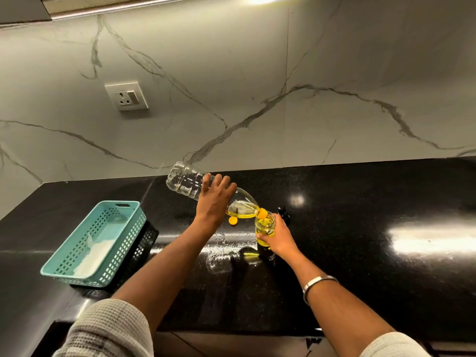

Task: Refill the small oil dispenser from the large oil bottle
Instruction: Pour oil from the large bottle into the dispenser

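A person stands at a glossy black stone countertop (360, 228) below a white marble-look backsplash and pours cooking oil. The left hand (215, 199) wraps around the middle of a large clear plastic oil bottle (185, 182), tipped well past level so its yellow neck points down to the right. What little yellow oil is left has pooled in the bottle's shoulder, and the upper body looks empty.

The bottle's mouth sits right at the open top of a small glass oil dispenser (264, 228), which stands upright on the counter. The right hand (279, 235) grips it around its side to steady it. The dispenser appears well over half full.

The pouring step seems near its end. The next move likely calls for levelling the bottle gently before the dispenser overflows, then capping both. A small yellow cap (233, 221) lies on the counter just beside the left wrist, and a dark pump top (283, 213) stands just behind the dispenser.

To the left sits a teal plastic basket (123, 222) holding something white.

No brand, label or writing can be read anywhere.
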`<act>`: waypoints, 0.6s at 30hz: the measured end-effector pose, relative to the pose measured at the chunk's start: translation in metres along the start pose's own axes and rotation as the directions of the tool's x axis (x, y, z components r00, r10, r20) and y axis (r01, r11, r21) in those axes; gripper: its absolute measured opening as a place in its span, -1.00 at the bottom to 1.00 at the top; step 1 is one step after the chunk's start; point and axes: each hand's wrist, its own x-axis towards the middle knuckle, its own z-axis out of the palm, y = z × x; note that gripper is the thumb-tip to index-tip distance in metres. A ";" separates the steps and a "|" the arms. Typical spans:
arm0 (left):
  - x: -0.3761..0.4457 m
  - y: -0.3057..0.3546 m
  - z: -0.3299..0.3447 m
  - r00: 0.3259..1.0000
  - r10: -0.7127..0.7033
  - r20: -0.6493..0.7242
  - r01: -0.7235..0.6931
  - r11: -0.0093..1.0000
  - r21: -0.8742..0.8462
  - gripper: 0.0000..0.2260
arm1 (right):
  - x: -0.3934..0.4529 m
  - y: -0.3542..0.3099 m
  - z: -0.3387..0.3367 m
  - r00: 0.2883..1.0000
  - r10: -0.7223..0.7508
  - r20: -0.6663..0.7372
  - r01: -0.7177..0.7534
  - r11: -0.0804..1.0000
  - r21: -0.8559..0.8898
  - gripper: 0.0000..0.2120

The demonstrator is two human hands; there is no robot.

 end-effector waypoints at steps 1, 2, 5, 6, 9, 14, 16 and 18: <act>0.000 0.000 0.000 1.000 0.001 0.004 -0.001 1.000 -0.006 -0.65 | 0.000 0.000 0.000 1.000 0.003 0.005 -0.003 1.000 -0.002 -0.38; 0.000 -0.001 -0.001 1.000 0.001 0.007 -0.001 1.000 -0.009 -0.65 | 0.000 0.000 0.000 1.000 0.006 0.010 -0.005 1.000 -0.001 -0.38; 0.001 -0.001 -0.002 1.000 0.006 0.008 -0.006 1.000 -0.011 -0.65 | 0.001 0.000 0.000 1.000 0.013 0.017 -0.013 1.000 -0.007 -0.38; 0.001 -0.001 -0.001 1.000 0.009 0.006 -0.009 1.000 -0.014 -0.66 | 0.001 0.000 0.000 1.000 0.014 0.017 -0.014 1.000 -0.011 -0.38; 0.001 0.000 -0.001 1.000 0.011 -0.004 -0.011 1.000 -0.006 -0.68 | 0.001 0.000 -0.001 1.000 0.015 0.016 -0.015 1.000 -0.010 -0.39; 0.001 -0.001 0.002 0.999 0.019 -0.030 -0.018 1.000 0.012 -0.70 | 0.001 -0.002 -0.001 1.000 0.024 0.019 -0.024 1.000 -0.010 -0.38; 0.001 -0.001 0.003 0.999 0.019 -0.033 -0.019 1.000 0.015 -0.71 | 0.001 -0.002 -0.001 0.999 0.028 0.023 -0.027 1.000 -0.010 -0.38; 0.001 -0.001 0.002 1.000 0.016 -0.024 -0.016 1.000 0.015 -0.69 | 0.001 -0.001 -0.001 0.999 0.029 0.023 -0.029 1.000 -0.010 -0.37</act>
